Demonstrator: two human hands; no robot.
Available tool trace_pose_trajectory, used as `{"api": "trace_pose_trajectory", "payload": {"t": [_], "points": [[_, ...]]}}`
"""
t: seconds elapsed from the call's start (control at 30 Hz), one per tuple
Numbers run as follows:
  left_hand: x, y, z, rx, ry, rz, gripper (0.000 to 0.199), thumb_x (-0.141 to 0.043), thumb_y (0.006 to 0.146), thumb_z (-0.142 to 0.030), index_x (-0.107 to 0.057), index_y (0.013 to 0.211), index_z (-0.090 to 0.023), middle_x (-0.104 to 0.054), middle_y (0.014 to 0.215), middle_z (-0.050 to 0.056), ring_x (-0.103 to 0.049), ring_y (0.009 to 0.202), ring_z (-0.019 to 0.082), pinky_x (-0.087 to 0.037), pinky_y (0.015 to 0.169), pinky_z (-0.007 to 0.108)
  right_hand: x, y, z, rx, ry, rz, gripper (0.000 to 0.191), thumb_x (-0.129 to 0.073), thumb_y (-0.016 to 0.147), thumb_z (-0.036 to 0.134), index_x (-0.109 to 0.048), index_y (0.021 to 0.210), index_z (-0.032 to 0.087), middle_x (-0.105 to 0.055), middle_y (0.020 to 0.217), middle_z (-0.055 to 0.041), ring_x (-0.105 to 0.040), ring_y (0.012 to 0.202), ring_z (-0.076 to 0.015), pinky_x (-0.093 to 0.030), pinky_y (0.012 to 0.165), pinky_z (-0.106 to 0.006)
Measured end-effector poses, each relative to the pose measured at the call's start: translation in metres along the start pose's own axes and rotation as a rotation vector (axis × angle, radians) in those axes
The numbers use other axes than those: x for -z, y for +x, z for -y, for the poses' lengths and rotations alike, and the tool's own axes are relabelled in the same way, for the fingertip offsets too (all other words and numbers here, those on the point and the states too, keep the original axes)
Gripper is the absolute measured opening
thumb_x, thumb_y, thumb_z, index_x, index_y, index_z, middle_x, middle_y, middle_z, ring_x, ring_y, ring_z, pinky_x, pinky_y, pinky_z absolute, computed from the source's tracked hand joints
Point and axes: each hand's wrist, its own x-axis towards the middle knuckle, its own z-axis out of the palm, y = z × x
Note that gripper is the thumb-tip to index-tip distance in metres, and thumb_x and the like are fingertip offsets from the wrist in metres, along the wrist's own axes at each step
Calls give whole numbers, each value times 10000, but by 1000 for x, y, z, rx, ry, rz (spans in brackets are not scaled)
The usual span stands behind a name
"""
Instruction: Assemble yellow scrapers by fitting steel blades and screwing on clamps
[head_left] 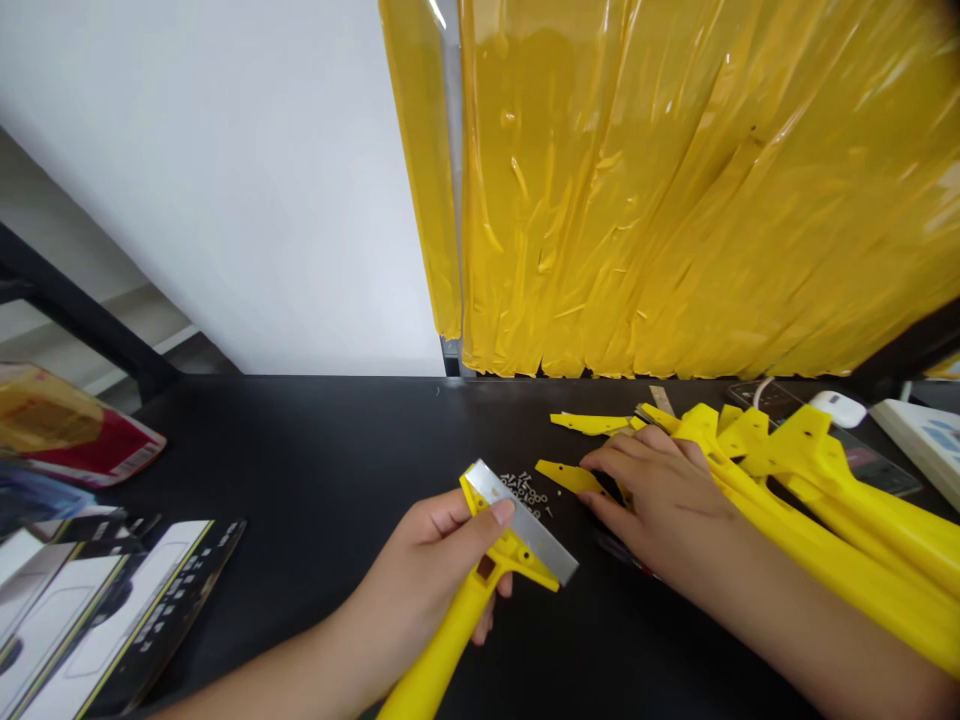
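Note:
My left hand [450, 555] is closed round a yellow scraper [442, 650] with a long plastic handle. Its thumb presses a flat metal blade [536, 540] against the scraper's wide head. Farther right, my right hand [645, 480] has its thumb and fingers about the end of a flat yellow plastic plate [564, 474] with small holes. Between the hands, a small heap of screws and nuts [525, 490] lies on the black table [322, 470]. Another yellow plate [589, 424] rests just beyond my right hand, partly hidden by it.
Several yellow scraper handles [810, 450] lie under and beside my right forearm. Printed cards [135, 610] and a red-and-yellow package [75, 420] are at the left. A white earphone case [838, 408] sits at the back right. Yellow plastic sheeting [675, 200] hangs behind the table.

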Motion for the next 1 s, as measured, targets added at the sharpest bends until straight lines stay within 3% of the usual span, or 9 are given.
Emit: {"api": "trace_pose_trajectory", "payload": {"t": [0.23, 0.37, 0.47, 0.57, 0.7, 0.87, 1.0], "points": [[0, 0, -1, -4, -24, 11, 395, -731, 907, -537, -686, 805, -158, -662, 564, -6, -563, 353, 85, -454, 351, 152, 6, 1, 5, 7, 37, 24, 59, -635, 950, 194, -614, 940, 248, -667, 856, -15, -583, 858, -245, -394, 818, -429], [0, 1, 2, -4, -19, 18, 404, -721, 909, -549, -688, 821, -156, -664, 560, -2, -552, 339, 82, -454, 348, 151, 21, 0, 9, 30, 75, 4, 115, -547, 994, 182, -626, 980, 264, -684, 941, -25, -592, 914, -245, -387, 851, -430], [-1, 0, 2, 2, -20, 19, 421, -712, 910, -565, -683, 813, -156, -662, 555, 0, -550, 336, 83, -449, 346, 151, 32, -3, 11, 49, 43, -93, 123, -557, 999, 233, -661, 1004, 299, -705, 980, -20, -586, 927, -274, -342, 811, -440], [-1, -1, 1, -2, -32, 9, 442, -708, 904, -586, -661, 780, -164, -664, 552, 3, -554, 338, 87, -447, 345, 153, 41, -8, 14, 92, 17, -201, 145, -568, 1013, 268, -679, 1064, 347, -731, 882, 11, -607, 810, -257, -312, 822, -470], [-1, -1, 1, 7, -28, 3, 475, -692, 899, -623, -657, 778, -165, -669, 548, 11, -551, 334, 91, -444, 344, 158, 49, -14, 24, 121, 30, -282, 172, -517, 1047, 262, -667, 1089, 335, -752, 882, 4, -653, 796, -253, -322, 865, -501], [-3, 0, -1, 14, -37, 3, 474, -732, 858, -630, -659, 775, -169, -665, 541, 9, -542, 338, 95, -434, 337, 164, 50, -17, 32, 18, 330, -256, 152, -550, 1024, 253, -625, 1130, 332, -727, 1002, 17, -661, 942, -234, -385, 929, -451], [-4, 0, -1, 12, -33, 7, 475, -734, 856, -631, -670, 786, -166, -661, 537, 6, -540, 340, 96, -435, 340, 166, 42, -18, 33, -117, 617, -94, 61, -592, 1034, 369, -624, 1068, 331, -690, 984, 25, -654, 859, -187, -496, 790, -342]]}}
